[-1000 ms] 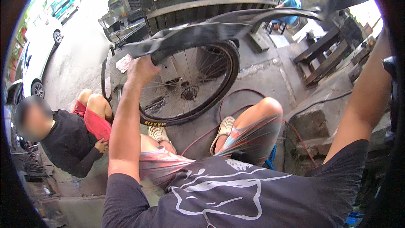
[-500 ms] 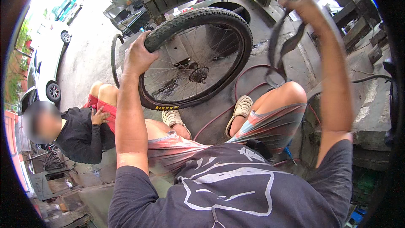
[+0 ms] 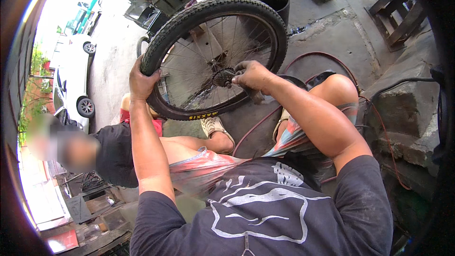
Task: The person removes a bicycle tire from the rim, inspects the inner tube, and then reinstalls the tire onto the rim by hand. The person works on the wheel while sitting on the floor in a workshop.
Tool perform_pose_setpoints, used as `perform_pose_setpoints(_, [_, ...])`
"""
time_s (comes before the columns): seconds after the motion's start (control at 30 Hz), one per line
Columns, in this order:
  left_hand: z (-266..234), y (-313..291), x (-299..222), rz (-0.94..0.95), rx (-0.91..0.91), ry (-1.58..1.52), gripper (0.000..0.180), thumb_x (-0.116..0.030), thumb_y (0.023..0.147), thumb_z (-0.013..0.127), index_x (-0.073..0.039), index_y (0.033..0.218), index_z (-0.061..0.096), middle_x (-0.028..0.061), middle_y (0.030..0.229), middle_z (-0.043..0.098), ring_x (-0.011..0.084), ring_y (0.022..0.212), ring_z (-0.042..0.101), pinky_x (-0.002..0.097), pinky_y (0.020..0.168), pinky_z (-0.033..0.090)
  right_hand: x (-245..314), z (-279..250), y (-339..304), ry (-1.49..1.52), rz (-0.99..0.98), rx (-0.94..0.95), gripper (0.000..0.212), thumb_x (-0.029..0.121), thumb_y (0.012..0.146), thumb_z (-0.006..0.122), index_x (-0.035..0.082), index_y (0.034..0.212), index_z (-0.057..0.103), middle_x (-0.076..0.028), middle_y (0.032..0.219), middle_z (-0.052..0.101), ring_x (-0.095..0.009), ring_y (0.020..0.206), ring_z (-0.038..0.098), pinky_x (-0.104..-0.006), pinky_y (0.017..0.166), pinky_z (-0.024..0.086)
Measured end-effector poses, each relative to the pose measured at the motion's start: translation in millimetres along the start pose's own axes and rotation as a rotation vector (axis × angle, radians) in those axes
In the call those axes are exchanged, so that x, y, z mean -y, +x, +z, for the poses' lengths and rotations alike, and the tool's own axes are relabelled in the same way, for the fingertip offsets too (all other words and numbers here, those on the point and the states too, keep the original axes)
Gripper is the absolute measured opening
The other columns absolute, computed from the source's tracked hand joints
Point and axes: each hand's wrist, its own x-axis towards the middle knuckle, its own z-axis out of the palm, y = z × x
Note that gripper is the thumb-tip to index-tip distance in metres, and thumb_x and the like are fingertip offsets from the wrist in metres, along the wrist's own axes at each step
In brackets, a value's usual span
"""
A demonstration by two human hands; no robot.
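A bicycle wheel (image 3: 277, 19) with a knobby black tyre stands tilted in front of me. My left hand (image 3: 143, 81) grips its tyre at the left side, fingers wrapped round the tread. At the hub is a dark sprocket cassette (image 3: 222, 77). Just right of it, my right hand (image 3: 254, 76) is closed, its fingertips close to the sprockets. A dark flat strip (image 3: 293, 81), apparently rubber, hangs from that hand toward my right knee; the hand partly hides it.
A black round tub (image 3: 284, 1) stands behind the wheel. A thin red hose (image 3: 327, 54) curves over the floor on the right, near a concrete block (image 3: 403, 109) and a metal stand (image 3: 395, 23). To my left sits another person in black (image 3: 116, 154).
My right hand has come down from high on the right to the wheel's hub, bringing the dark strip. The wheel has shifted slightly nearer the left, still in my left hand's grip.
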Motion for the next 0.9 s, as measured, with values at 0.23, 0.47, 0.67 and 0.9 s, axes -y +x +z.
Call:
perform_pose_setpoints(0.23, [-3.9,17.3,-5.3,-0.062,0.099,-0.094,0.062,-0.022,0.079,0.092,0.000,0.134,0.075,0.0176,0.115,0.084,0.0304,0.104,0.081,0.0418,0.098,0.062,-1.4,8.5,11.9,-0.177,0.086,0.047,0.047,0.020,0.087,0.087,0.000,0.129,0.080,-0.021,0.113,0.083,-0.035,0.109,0.080,-0.0437,0.097,0.061])
perform_pose_setpoints(0.47, [-9.0,33.7,-3.1,-0.023,0.209,-0.146,0.061,-0.027,0.082,0.088,0.004,0.133,0.076,0.0154,0.112,0.084,0.0265,0.100,0.080,0.0401,0.097,0.062,-8.8,12.3,22.8,-0.261,-0.208,-0.012,0.037,0.022,0.081,0.083,-0.001,0.110,0.085,-0.029,0.111,0.082,-0.041,0.108,0.081,-0.0493,0.095,0.062])
perform_pose_setpoints(0.67, [-3.2,39.9,-14.1,0.024,0.183,-0.141,0.053,-0.022,0.081,0.087,0.003,0.127,0.077,0.0164,0.110,0.085,0.0283,0.099,0.080,0.0406,0.096,0.062,-7.3,7.9,24.1,-0.404,-0.218,-0.036,0.043,0.031,0.083,0.082,-0.005,0.107,0.084,-0.032,0.112,0.081,-0.043,0.109,0.081,-0.0503,0.096,0.062])
perform_pose_setpoints(0.9, [-3.3,36.4,-37.7,-0.039,0.161,-0.079,0.048,-0.022,0.085,0.089,-0.001,0.126,0.078,0.0125,0.108,0.085,0.0253,0.097,0.080,0.0401,0.093,0.061,3.6,-4.8,33.5,-0.451,-0.143,-0.057,0.042,0.024,0.086,0.083,-0.001,0.120,0.083,-0.029,0.119,0.081,-0.044,0.117,0.078,-0.0490,0.103,0.060])
